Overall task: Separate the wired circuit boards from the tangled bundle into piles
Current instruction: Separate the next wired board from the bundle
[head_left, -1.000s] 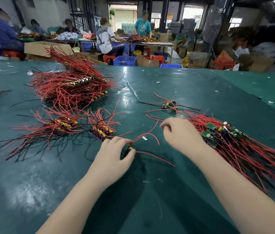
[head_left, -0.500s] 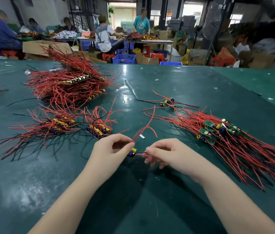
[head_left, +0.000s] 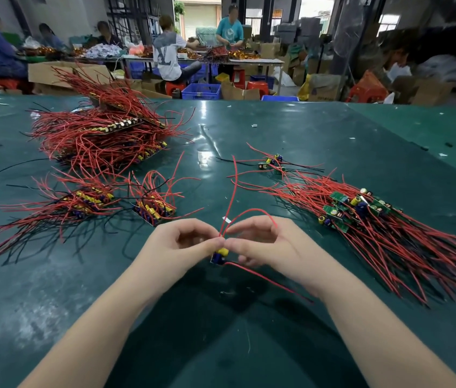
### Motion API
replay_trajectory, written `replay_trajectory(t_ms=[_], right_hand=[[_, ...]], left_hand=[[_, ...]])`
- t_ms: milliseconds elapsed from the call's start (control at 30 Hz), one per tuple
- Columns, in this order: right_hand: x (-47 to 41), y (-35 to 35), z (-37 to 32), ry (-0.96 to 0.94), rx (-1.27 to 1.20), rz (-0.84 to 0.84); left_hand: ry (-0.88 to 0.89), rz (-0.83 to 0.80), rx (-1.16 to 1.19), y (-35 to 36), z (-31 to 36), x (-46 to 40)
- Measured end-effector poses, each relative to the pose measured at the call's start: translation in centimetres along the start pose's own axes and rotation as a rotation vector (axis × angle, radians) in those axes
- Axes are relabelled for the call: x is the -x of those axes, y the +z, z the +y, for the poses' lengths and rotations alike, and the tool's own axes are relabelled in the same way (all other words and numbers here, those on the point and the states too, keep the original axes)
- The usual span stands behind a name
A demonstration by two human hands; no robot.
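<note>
A small circuit board (head_left: 219, 256) with a yellow and a blue component hangs between my two hands, just above the green table. My left hand (head_left: 182, 245) pinches it at its top. My right hand (head_left: 263, 245) pinches the red wires right beside it; two red wires loop upward and one trails down to the right. The tangled bundle (head_left: 383, 228) of green boards with long red and black wires lies to the right. Sorted piles sit on the left: a small one (head_left: 154, 208), a wider one (head_left: 81, 203) and a big heap (head_left: 100, 135).
A few loose wired boards (head_left: 273, 162) lie beyond my hands, mid-table. The green table (head_left: 277, 345) reaches to a far edge, behind which people sit at benches among cardboard boxes and blue crates (head_left: 201, 91). Small scraps dot the tabletop.
My right hand came back from the tangled bundle to meet the left hand. Both lifted the single board off the table, and its red wires now stand up between the hands.
</note>
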State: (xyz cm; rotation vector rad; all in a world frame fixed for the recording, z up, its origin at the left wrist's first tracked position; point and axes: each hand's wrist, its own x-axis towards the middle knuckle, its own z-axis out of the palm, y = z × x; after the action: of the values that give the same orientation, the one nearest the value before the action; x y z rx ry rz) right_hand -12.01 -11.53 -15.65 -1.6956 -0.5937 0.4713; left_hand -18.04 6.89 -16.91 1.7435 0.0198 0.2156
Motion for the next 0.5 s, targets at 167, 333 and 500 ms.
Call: replay_trajectory(t_ms=[167,333,500], right_hand=[[-0.4,0.9,0.4,-0.142,-0.022,0.058],[-0.5,1.1,0.4,-0.249,0.075,0.135],[-0.6,1.3,0.2,-0.287,0.032,0.255]], left_hand=[[-0.02,-0.014,0.004,0.2,-0.1,0.0],[-0.027,-0.039,0.061,0.3,0.0,0.2],[-0.125,-0.018,0.097,0.8,0.1,0.2]])
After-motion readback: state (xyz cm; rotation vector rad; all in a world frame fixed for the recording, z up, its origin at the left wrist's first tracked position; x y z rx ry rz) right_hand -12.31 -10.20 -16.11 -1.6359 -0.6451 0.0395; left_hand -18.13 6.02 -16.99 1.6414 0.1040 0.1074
